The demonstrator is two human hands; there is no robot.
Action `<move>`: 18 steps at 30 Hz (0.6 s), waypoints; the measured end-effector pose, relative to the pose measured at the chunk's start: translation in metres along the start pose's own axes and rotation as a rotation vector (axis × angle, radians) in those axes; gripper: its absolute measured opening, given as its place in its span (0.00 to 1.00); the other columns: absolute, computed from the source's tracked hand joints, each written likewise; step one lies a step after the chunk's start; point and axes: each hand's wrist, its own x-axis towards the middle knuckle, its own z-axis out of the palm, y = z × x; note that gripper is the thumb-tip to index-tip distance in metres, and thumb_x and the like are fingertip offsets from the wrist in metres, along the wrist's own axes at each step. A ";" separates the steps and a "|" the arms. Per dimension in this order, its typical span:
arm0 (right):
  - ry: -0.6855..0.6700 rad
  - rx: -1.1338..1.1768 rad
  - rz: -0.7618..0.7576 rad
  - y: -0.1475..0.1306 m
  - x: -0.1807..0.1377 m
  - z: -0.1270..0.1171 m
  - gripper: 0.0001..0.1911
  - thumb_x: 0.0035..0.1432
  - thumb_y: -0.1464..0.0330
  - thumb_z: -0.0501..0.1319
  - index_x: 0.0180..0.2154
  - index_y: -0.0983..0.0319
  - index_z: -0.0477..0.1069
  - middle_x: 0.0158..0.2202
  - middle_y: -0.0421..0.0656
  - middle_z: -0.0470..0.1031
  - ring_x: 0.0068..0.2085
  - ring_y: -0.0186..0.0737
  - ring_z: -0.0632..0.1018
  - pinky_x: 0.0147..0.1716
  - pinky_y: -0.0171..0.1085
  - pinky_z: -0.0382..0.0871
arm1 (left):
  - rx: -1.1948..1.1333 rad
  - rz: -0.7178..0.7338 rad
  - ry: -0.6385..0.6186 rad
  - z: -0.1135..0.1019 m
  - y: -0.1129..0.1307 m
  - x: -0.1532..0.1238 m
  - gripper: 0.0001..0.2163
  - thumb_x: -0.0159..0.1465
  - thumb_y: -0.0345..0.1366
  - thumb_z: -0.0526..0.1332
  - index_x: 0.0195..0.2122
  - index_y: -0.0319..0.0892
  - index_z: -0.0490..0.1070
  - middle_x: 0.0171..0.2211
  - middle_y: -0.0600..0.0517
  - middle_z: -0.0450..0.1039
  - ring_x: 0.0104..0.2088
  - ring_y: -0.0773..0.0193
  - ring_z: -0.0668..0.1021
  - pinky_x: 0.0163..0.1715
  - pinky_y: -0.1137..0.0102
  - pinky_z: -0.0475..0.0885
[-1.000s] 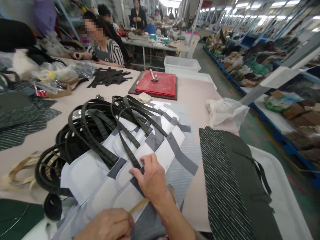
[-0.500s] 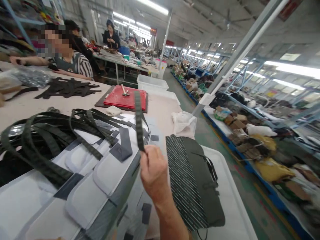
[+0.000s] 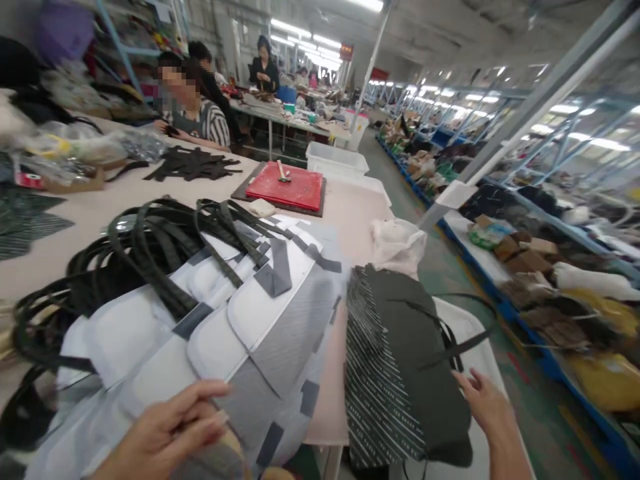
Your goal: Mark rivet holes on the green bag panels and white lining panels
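Note:
My left hand (image 3: 173, 427) is over the near end of a stack of white-and-grey bag panels (image 3: 280, 340), fingers apart and holding nothing. Several dark green straps (image 3: 150, 267) loop over the stack's left side. To the right, my right hand (image 3: 487, 407) is open beside a dark green fabric piece (image 3: 425, 360), its fingertips close to the edge; I cannot tell whether they touch. That piece has a striped, printed section (image 3: 375, 373) and a thin strap (image 3: 465, 343) lying across it. It rests partly on a white plastic bin (image 3: 463, 320).
A red board (image 3: 305, 190) with a hammer (image 3: 283, 173) lies further back. Dark strips (image 3: 195, 163) and plastic bags are to its left. A crumpled white plastic bag (image 3: 397, 243) sits at the table's right edge, near a slanted metal post (image 3: 530, 113). Co-workers sit and stand beyond.
My right hand has let go of the raised strap and moved right and down. The strap now lies over the dark fabric. My left hand has come into view, and the camera has turned left.

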 end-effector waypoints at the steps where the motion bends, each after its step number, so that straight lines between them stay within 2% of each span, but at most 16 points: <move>1: -0.001 -0.051 0.014 0.007 -0.005 0.006 0.24 0.39 0.51 0.61 0.32 0.62 0.78 0.30 0.53 0.80 0.38 0.63 0.79 0.37 0.52 0.71 | 0.024 0.007 -0.030 -0.002 0.007 0.003 0.12 0.65 0.47 0.59 0.43 0.46 0.73 0.21 0.59 0.74 0.22 0.67 0.77 0.22 0.77 0.72; 3: 0.000 -0.088 -0.001 0.004 -0.028 0.021 0.28 0.43 0.51 0.59 0.40 0.63 0.78 0.38 0.56 0.81 0.42 0.63 0.79 0.45 0.54 0.70 | 0.110 0.103 -0.034 -0.004 0.020 0.010 0.11 0.65 0.45 0.59 0.40 0.45 0.74 0.21 0.59 0.76 0.22 0.69 0.78 0.22 0.80 0.71; 5: -0.041 0.039 -0.061 -0.019 -0.067 0.038 0.31 0.47 0.51 0.59 0.48 0.63 0.75 0.45 0.55 0.79 0.44 0.58 0.79 0.49 0.53 0.69 | 0.232 0.270 0.019 -0.004 0.029 0.017 0.10 0.67 0.45 0.59 0.42 0.46 0.73 0.22 0.61 0.76 0.20 0.72 0.77 0.23 0.81 0.70; 6: -0.111 0.147 -0.091 -0.037 -0.091 0.046 0.31 0.48 0.51 0.61 0.49 0.63 0.75 0.45 0.53 0.80 0.44 0.56 0.80 0.49 0.51 0.70 | 0.296 0.364 0.054 -0.004 0.031 0.019 0.10 0.67 0.45 0.59 0.44 0.46 0.72 0.21 0.61 0.76 0.19 0.73 0.77 0.23 0.82 0.70; 7: -0.226 0.256 -0.127 -0.058 -0.116 0.054 0.29 0.49 0.51 0.62 0.48 0.62 0.75 0.44 0.52 0.80 0.43 0.53 0.80 0.48 0.49 0.72 | 0.356 0.451 0.090 -0.003 0.032 0.021 0.12 0.67 0.46 0.59 0.45 0.46 0.70 0.21 0.62 0.75 0.19 0.73 0.76 0.23 0.82 0.70; 9: -0.538 0.455 -0.268 -0.104 -0.167 0.068 0.23 0.54 0.54 0.62 0.46 0.62 0.76 0.42 0.50 0.81 0.39 0.47 0.81 0.41 0.43 0.75 | 0.455 0.590 0.146 -0.002 0.031 0.024 0.14 0.67 0.48 0.58 0.47 0.44 0.67 0.20 0.62 0.73 0.18 0.74 0.75 0.24 0.81 0.70; 11: -0.789 0.564 -0.530 -0.148 -0.209 0.077 0.13 0.58 0.62 0.62 0.44 0.60 0.77 0.40 0.46 0.80 0.40 0.42 0.80 0.40 0.38 0.74 | 0.529 0.655 0.169 -0.001 0.029 0.025 0.16 0.68 0.49 0.56 0.48 0.43 0.65 0.20 0.62 0.72 0.18 0.73 0.75 0.23 0.80 0.70; 12: -0.851 0.617 -0.637 -0.166 -0.226 0.080 0.12 0.59 0.66 0.62 0.45 0.60 0.76 0.38 0.44 0.80 0.38 0.39 0.79 0.39 0.36 0.73 | 0.558 0.665 0.170 -0.001 0.028 0.025 0.17 0.68 0.49 0.55 0.49 0.42 0.64 0.20 0.61 0.72 0.18 0.73 0.75 0.24 0.80 0.70; 15: -0.940 0.698 -0.852 -0.201 -0.254 0.085 0.15 0.58 0.73 0.63 0.48 0.62 0.74 0.38 0.44 0.78 0.36 0.36 0.77 0.39 0.34 0.72 | 0.622 0.677 0.164 -0.004 0.026 0.026 0.16 0.69 0.49 0.53 0.48 0.42 0.63 0.22 0.60 0.74 0.20 0.71 0.77 0.25 0.77 0.71; 18: -0.908 0.694 -1.003 -0.215 -0.261 0.092 0.09 0.59 0.74 0.62 0.42 0.63 0.75 0.36 0.44 0.78 0.36 0.36 0.76 0.38 0.34 0.70 | 0.653 0.706 0.162 -0.009 0.023 0.026 0.15 0.70 0.48 0.51 0.47 0.42 0.63 0.25 0.57 0.77 0.22 0.69 0.79 0.27 0.76 0.73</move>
